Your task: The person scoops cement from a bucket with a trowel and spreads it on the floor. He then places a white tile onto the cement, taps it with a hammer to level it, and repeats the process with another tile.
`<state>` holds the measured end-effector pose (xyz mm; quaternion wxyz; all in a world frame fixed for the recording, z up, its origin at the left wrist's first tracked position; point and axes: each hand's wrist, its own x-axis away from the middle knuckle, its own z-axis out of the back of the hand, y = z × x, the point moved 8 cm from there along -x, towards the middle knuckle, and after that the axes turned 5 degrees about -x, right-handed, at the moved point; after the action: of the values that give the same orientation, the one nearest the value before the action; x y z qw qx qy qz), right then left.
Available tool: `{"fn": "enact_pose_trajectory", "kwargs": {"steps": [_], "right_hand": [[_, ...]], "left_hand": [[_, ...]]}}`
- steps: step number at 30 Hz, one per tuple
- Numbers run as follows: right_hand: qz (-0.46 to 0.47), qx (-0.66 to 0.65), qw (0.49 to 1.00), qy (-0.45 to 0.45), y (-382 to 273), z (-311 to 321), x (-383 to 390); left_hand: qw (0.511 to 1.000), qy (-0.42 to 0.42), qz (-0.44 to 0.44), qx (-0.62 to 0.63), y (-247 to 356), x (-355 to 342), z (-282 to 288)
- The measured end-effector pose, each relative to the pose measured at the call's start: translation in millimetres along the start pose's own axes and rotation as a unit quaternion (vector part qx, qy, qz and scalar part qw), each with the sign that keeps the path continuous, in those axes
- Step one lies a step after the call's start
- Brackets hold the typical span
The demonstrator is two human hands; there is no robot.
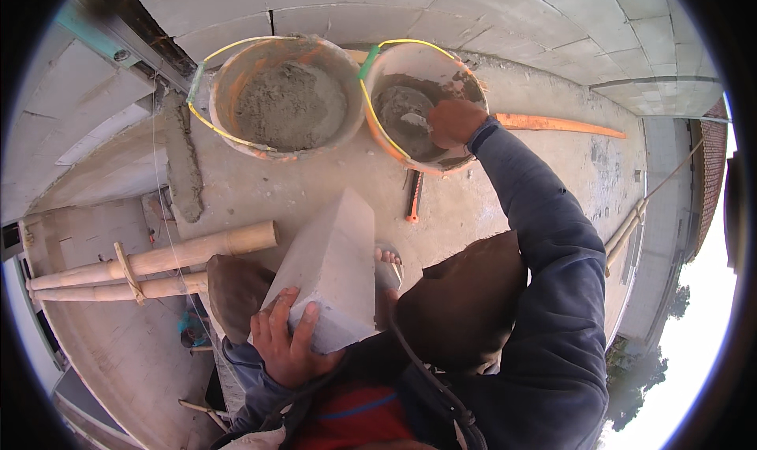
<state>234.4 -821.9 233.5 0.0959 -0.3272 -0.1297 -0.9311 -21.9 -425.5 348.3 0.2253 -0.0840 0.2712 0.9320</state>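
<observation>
My left hand grips the near end of a pale grey concrete block, fingers and thumb spread over its edges. The block stands tilted between my knees, its far end pointing away from me. My right hand reaches into the right bucket and is closed on what looks like a trowel; only a bit of its blade shows, and its handle is hidden in my fist. Wet grey mortar lies in that bucket. Beside it, the left bucket holds more, thicker mortar.
An orange-and-black tool lies by the right bucket, with an orange strip to its right. Bamboo poles jut in at left, below a strip of mortar. Another person is far below. Block walls stand behind.
</observation>
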Motion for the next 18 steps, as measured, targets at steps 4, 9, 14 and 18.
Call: {"fn": "enact_pose_trajectory", "kwargs": {"steps": [4, 9, 14, 18], "right_hand": [[-0.033, 0.017, 0.999, -0.008, 1, -7, 4], [0.0, -0.066, 0.998, -0.023, -25, -12, 10], [0.002, -0.184, 0.983, -0.027, 2, -23, 24], [-0.011, -0.386, 0.92, -0.068, 35, -35, 65]], "left_hand": [[1.0, 0.002, -0.002, 0.013, -4, 4, 1], [1.0, -0.008, -0.003, 0.015, -7, -2, 3], [1.0, 0.019, 0.022, -0.001, 3, -2, 5], [1.0, 0.009, 0.025, -0.013, 11, -4, 2]]}}
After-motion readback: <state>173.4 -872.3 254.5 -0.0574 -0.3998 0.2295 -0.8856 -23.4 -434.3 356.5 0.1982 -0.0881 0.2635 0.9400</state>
